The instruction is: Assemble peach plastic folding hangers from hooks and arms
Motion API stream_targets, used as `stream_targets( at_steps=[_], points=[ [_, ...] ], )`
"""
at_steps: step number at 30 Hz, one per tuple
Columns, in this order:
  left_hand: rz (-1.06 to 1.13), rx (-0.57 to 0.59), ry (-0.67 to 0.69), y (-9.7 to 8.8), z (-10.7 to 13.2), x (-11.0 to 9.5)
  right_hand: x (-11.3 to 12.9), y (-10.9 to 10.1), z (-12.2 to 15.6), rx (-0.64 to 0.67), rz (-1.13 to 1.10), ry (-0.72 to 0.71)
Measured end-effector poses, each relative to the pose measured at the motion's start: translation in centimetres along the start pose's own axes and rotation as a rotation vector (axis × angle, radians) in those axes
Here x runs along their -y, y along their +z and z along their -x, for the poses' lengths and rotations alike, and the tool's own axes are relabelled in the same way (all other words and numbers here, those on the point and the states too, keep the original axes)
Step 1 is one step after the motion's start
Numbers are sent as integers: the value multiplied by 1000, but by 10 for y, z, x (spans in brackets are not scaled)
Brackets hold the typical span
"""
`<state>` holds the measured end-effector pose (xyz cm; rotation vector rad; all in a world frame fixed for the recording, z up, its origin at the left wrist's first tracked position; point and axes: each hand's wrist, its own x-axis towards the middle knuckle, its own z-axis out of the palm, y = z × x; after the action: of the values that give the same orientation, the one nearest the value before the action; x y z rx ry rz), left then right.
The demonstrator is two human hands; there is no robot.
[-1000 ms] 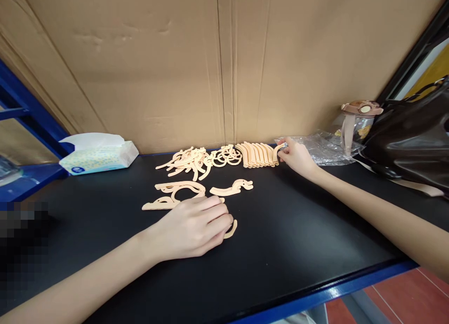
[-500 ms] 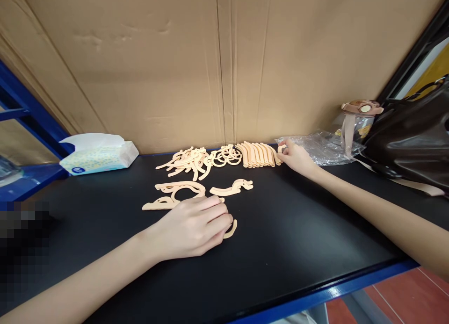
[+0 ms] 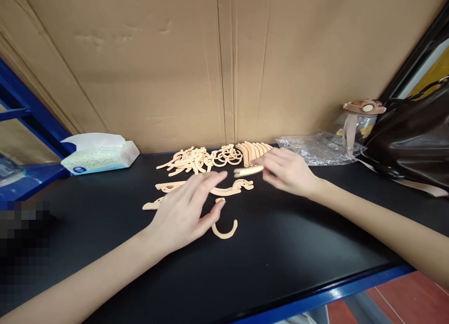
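no text legible; blue logo (image 3: 79, 169) on tissue pack (image 3: 105, 156) unreadable

Blue-framed bench (image 3: 298, 254) and cardboard backing (image 3: 147, 81) suggest a workshop.

Tissue pack (image 3: 100, 158): there on the left, white sheet (image 3: 94, 139) poking out!
Bottle (image 3: 366, 127): upright, brown lid (image 3: 367, 107) on, pale strap (image 3: 350, 133) hanging.
Clear plastic (image 3: 310, 148): crumpled, glinting, right beside the bottle.
Dark bag (image 3: 417, 134): glossy, slumped far right.
Cardboard (image 3: 150, 76): creased, tall across the back!
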<state>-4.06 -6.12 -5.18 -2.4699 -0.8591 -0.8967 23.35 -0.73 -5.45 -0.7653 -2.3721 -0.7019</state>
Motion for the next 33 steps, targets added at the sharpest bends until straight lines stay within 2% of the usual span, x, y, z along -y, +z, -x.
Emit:
stream_targets(
  at_steps=[2, 5, 8, 14, 18, 23, 33],
  points=[
    [-1, 3, -43, 2, 0, 2, 12, -4, -3, 53, -56, -123],
    [-1, 32, 58, 3, 0, 5, 25, -7, -6, 109, -141, -168],
    [-3, 86, 180, 2, -1, 4, 29, -7, -6, 154, -221, -121],
    [23, 70, 184, 2, 0, 3, 27, -10, -2, 311, -279, -5],
    [47, 118, 266, 1, 0, 2, 30, -11, -3, 312, -291, 2],
    [78, 182, 277, 2, -1, 2, 33, -11, -5, 303, -276, -51],
    [60, 166, 225, 5, 1, 8, 26, -9, -6, 480, -307, 10]
  ],
)
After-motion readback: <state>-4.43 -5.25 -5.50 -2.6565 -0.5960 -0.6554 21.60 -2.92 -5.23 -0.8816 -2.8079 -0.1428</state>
